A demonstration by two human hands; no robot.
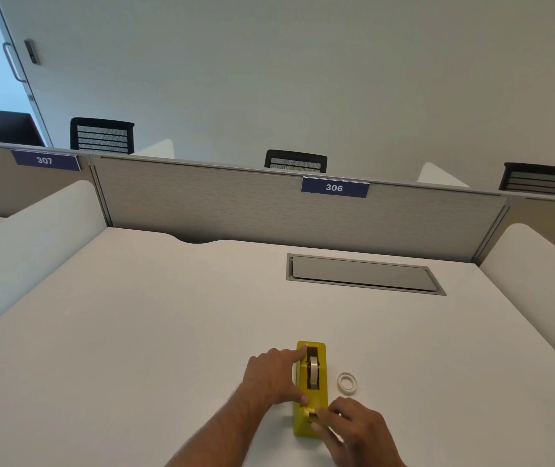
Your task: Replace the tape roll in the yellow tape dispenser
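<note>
The yellow tape dispenser (303,426) lies lengthwise on the white desk (154,332), near its front edge. A tape roll (313,370) sits upright in the dispenser's well. My left hand (271,377) rests against the dispenser's left side, index finger on its far top and thumb on its near top. My right hand (353,429) touches the near, cutter end, fingertips pinched at the tape end there. A second white tape roll (347,383) lies flat on the desk just right of the dispenser.
A grey cable hatch (363,274) is set into the desk at the back right. A grey partition (269,207) labelled 306 closes the back, with white side dividers left (26,244) and right (539,274). Black chairs (295,160) stand beyond.
</note>
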